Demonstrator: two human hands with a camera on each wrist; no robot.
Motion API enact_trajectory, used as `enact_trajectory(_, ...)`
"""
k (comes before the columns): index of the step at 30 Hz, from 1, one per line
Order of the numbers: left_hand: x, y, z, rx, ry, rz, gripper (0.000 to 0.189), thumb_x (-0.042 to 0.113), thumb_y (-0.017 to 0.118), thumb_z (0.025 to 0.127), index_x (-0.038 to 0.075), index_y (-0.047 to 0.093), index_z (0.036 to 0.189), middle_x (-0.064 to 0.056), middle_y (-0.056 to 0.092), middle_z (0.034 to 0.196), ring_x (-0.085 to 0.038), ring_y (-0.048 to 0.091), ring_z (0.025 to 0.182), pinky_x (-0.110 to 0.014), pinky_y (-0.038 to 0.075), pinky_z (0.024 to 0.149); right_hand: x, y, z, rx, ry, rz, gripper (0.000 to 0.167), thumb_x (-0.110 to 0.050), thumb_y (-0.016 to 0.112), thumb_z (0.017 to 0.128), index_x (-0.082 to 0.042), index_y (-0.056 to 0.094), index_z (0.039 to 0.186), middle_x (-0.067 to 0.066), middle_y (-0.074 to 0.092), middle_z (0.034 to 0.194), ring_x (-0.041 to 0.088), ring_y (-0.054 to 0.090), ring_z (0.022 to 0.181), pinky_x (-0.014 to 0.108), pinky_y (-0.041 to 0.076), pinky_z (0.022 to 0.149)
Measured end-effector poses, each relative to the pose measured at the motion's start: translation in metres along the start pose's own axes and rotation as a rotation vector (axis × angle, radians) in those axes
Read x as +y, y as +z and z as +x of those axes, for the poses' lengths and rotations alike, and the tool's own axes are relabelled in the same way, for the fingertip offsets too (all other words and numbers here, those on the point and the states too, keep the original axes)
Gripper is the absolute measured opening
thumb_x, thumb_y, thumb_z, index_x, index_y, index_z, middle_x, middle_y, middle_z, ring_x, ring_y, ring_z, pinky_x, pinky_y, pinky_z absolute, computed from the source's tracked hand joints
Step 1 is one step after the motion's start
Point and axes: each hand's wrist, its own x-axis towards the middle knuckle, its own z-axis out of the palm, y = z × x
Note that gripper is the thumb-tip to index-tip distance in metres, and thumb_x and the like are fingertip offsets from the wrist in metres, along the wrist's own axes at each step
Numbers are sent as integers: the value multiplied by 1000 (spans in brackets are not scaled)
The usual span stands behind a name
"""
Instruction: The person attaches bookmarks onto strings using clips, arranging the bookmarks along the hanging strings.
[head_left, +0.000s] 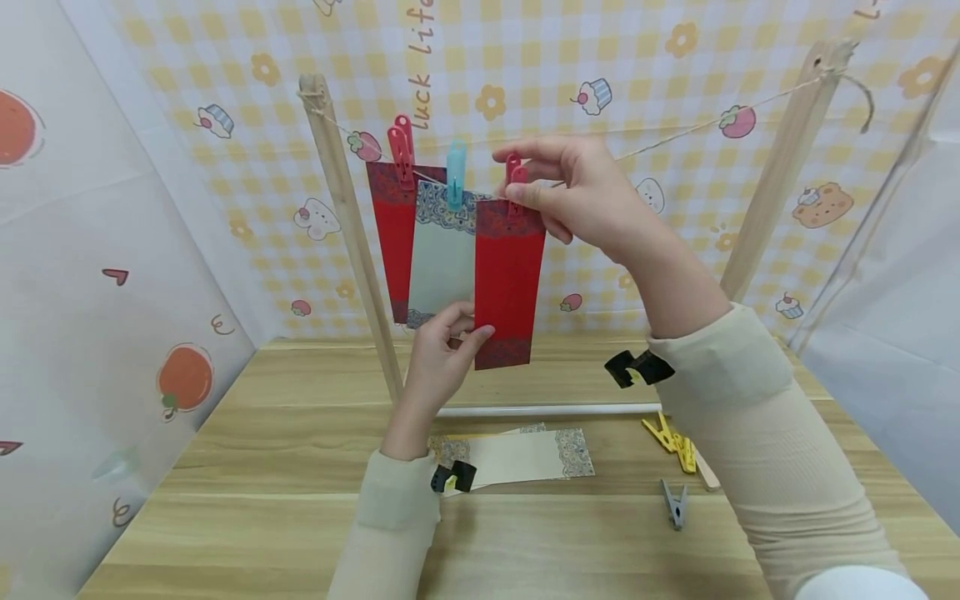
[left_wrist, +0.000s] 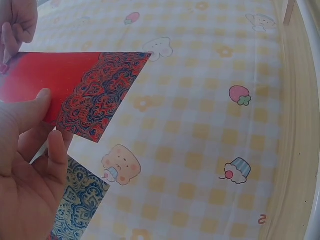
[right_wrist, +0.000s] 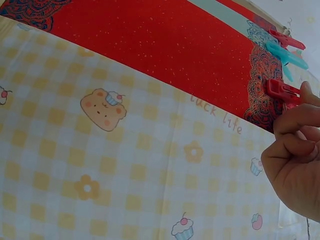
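A red card (head_left: 508, 283) with patterned ends hangs from the twine, a red clothespin (head_left: 515, 207) on its top edge. My right hand (head_left: 588, 192) holds that clothespin by its handles, the thumb in front; the right wrist view shows the clothespin (right_wrist: 281, 91) over the patterned end. Lower down, my left hand (head_left: 442, 358) pinches the card's left edge, thumb on the red face (left_wrist: 60, 70). Beside it hang a pale card (head_left: 442, 258) under a light blue clothespin (head_left: 455, 177) and another red card (head_left: 392, 242) under red clothespins (head_left: 402, 154).
Twine (head_left: 675, 136) runs between a left wooden post (head_left: 345, 208) and a right one (head_left: 783, 158). On the table lie pale patterned cards (head_left: 517, 457), yellow clothespins (head_left: 684, 450), a grey clothespin (head_left: 675, 504) and a white rod (head_left: 555, 410). A checked cloth (head_left: 600, 50) hangs behind.
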Motion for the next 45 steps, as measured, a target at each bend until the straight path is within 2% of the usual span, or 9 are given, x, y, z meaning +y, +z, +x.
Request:
enact_trajectory(10,-6,-2,-4,-22,-79,30,26,13,71,92,0,66,113,-17,76,97,-28,71,89,-23,55,70,6,-3,-6,59,-59,27,42,-8,65,95,-13,60,136,13,69,115,20,54,47,27,50,54)
enact_trajectory(17,-10,-4,-7,-61,-110,21,20,14,69,93,4,68,111,-14,76,99,-26,70,91,-25,51,68,8,-9,-15,83,-134,-14,44,-7,69,92,-14,61,135,9,66,122,18,63,58,23,47,58)
enact_trajectory(24,-12,-7,-11,-88,-116,13,14,12,66,96,5,68,107,-11,77,96,-23,69,91,-21,49,62,15,-12,-27,108,-257,-10,44,0,68,90,-5,61,133,9,68,120,16,65,65,21,51,64)
enact_trajectory(29,-15,-11,-17,-119,-166,33,14,14,64,97,7,69,108,-9,77,97,-25,69,92,-23,49,64,24,-14,-38,139,-333,-24,40,6,67,90,-1,63,129,-1,70,115,13,65,66,21,45,58)
enact_trajectory(32,-17,-13,-22,-144,-196,48,14,15,63,98,9,69,108,-8,77,98,-25,69,93,-25,50,67,30,-15,-47,149,-362,-19,38,10,65,89,3,64,126,-1,71,114,13,65,67,22,42,55)
enact_trajectory(35,-17,-15,-26,-171,-212,78,13,15,62,98,10,69,109,-6,78,98,-22,69,94,-28,50,70,36,-17,-56,155,-348,-43,36,10,66,88,3,65,124,-4,72,114,11,64,69,21,37,50)
enact_trajectory(38,-18,-17,-31,-206,-225,106,13,13,62,98,10,68,109,-4,78,97,-20,69,93,-29,51,71,43,-21,-65,151,-304,-146,34,4,68,90,-2,67,123,-11,72,114,8,64,74,17,40,51)
enact_trajectory(41,-19,-19,-36,-244,-246,119,14,12,62,98,10,68,110,-3,77,97,-17,69,89,-28,52,71,52,-28,-76,126,-256,-265,32,-4,69,91,-7,69,123,-15,71,115,4,62,80,16,50,60)
enact_trajectory(45,-22,-20,-43,-274,-262,117,14,10,62,98,8,68,111,-5,77,97,-16,70,85,-25,53,71,67,-36,-92,76,-197,-343,31,-8,69,93,-12,69,124,-21,69,114,1,60,85,17,51,65)
